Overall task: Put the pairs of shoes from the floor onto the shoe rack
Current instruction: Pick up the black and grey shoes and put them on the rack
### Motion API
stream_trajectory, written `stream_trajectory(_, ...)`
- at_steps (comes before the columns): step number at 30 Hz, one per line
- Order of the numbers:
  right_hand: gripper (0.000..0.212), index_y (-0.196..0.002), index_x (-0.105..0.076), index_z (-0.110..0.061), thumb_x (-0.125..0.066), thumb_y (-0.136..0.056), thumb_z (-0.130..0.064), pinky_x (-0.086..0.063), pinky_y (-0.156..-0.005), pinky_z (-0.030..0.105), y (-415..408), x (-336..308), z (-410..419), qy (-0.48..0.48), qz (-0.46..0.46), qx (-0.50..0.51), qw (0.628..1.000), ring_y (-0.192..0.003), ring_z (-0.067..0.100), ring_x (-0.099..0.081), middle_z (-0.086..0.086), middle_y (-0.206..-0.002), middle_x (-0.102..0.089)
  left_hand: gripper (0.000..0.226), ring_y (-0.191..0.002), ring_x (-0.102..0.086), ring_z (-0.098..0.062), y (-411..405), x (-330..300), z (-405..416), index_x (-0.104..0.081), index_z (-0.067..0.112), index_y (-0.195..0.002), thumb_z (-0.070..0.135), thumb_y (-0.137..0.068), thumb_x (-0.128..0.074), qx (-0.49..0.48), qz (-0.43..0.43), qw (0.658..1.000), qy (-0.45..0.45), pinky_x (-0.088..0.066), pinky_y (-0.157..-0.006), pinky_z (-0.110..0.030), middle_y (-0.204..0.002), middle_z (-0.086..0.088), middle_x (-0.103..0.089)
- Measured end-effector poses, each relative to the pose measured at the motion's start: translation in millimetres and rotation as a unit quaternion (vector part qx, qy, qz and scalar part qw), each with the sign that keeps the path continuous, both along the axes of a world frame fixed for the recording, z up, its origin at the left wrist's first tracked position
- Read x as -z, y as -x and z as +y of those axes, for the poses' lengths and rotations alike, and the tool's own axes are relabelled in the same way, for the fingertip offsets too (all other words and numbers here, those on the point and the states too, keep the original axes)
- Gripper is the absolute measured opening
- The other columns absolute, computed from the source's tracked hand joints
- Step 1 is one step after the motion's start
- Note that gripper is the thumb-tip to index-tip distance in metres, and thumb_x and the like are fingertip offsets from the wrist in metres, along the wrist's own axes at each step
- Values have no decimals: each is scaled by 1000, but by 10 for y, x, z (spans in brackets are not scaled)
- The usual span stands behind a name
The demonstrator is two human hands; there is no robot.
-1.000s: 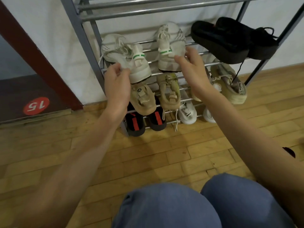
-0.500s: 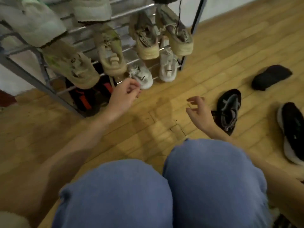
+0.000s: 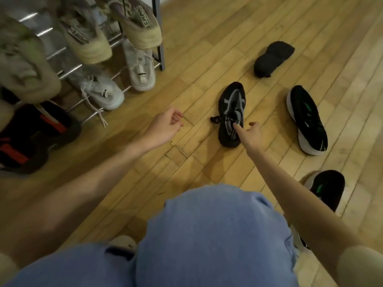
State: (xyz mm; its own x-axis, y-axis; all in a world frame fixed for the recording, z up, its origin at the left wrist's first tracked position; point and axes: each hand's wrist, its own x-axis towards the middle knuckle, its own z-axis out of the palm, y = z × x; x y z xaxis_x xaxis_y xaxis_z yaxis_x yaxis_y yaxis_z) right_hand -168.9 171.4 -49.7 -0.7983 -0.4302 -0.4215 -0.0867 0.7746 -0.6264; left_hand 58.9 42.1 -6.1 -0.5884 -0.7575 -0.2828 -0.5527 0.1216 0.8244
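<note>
While you crouch over the wooden floor point(image 3: 207, 59), your right hand point(image 3: 251, 134) reaches toward two o'clock, its index finger stretched out and touching the tongue of a black knit shoe with grey webbing point(image 3: 232, 112); the other fingers are loosely bent and grip nothing. Your left hand point(image 3: 165, 126) hovers over bare floor at about eleven o'clock, fingers softly curled and empty. At one o'clock from the knit shoe lies its dark mate point(image 3: 272, 58), sole upward, well apart. Toward three o'clock sits a black trainer with a white sole and green marks point(image 3: 306, 121), and a matching trainer point(image 3: 327, 188) lies at five o'clock, partly hidden behind your right forearm. The shoe rack point(image 3: 158, 34) stands at ten o'clock; its bottom rails carry a pair of white trainers point(image 3: 141, 67), the tier above a pair of beige shoes point(image 3: 136, 25), and a black-and-red pair point(image 3: 31, 129) sits at the rack's left end. Your knees in blue trousers point(image 3: 207, 235) fill the foreground.
</note>
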Motion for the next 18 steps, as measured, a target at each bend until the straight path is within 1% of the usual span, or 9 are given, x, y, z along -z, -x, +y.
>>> stream_trajectory(2, 74, -136, -42, -2, -64, -85, -51, -54, -77, 37, 33, -50, -51, 12, 16, -16, 1000, -111, 26, -60, 14, -129, -57, 19, -79, -62, -22, 21, 67, 72, -57, 17, -99, 4, -85, -53, 1, 2, 1000, -10, -50, -75, -37, -90, -7, -65)
stream_trajectory(4, 54, -123, -53, 7, -63, -91, -35, -56, -73, 43, 67, -99, -94, 3, 41, -48, 998, -102, 31, -64, 22, -117, -63, 17, -79, -62, -23, 20, 122, 123, -57, 16, -99, 4, -87, -53, -1, 1, 1000, -25, -50, -74, -37, -93, -13, -66)
stream_trajectory(6, 31, -109, -59, 12, -56, -92, -14, -56, -70, 43, 102, -155, -128, -2, 47, -65, 997, -96, 33, -65, 26, -107, -66, 17, -78, -62, -23, 15, 170, 153, -56, 20, -93, 4, -89, -53, -10, 4, 999, -48, -49, -72, -37, -91, -12, -66)
stream_trajectory(8, 23, -101, -64, 13, -50, -89, 0, -55, -58, 36, 154, -198, -134, 7, 16, -53, 998, -83, 28, -66, 24, -98, -69, 19, -74, -61, -21, 32, 196, 188, -56, 23, -88, 4, -90, -52, -28, 13, 996, -78, -48, -71, -36, -87, -8, -65)
stream_trajectory(10, 19, -97, -67, 6, -50, -90, 4, -50, -45, 18, 167, -227, -116, 38, -41, -22, 998, -67, 12, -62, 11, -82, -66, 16, -71, -60, -16, 62, 231, 232, -56, 17, -91, 2, -91, -50, -51, 17, 992, -115, -48, -68, -33, -83, -4, -64)
stream_trajectory(11, 17, -95, -67, 2, -51, -91, 4, -46, -43, 13, 155, -225, -110, 55, -65, 1, 996, -63, 8, -59, 6, -77, -62, 14, -71, -59, -15, 84, 236, 259, -56, 15, -91, 2, -92, -50, -61, 15, 988, -138, -48, -66, -32, -82, -4, -64)
stream_trajectory(14, 11, -86, -64, -2, -55, -92, 0, -41, -48, 17, 42, -158, -65, 112, -151, 96, 978, -57, 10, -50, 5, -68, -55, 5, -74, -61, -16, 128, 281, 371, -59, 13, -94, 13, -95, -54, -65, 8, 975, -213, -49, -61, -25, -89, -8, -66)
stream_trajectory(16, 10, -84, -63, -5, -58, -91, -3, -41, -52, 19, -77, -119, -9, 141, -217, 146, 955, -55, 9, -48, 4, -66, -55, 34, -83, -66, -19, 159, 289, 435, -57, 6, -114, 35, -95, -54, -43, -8, 964, -263, -53, -66, -27, -102, -12, -68)
stream_trajectory(18, 13, -80, -62, -7, -57, -91, 0, -41, -56, 19, -226, -113, 48, 168, -266, 168, 934, -56, 9, -48, 3, -68, -56, 53, -94, -68, -26, 186, 289, 497, -49, 12, -125, 52, -91, -50, -22, -6, 944, -328, -55, -74, -31, -111, -14, -66)
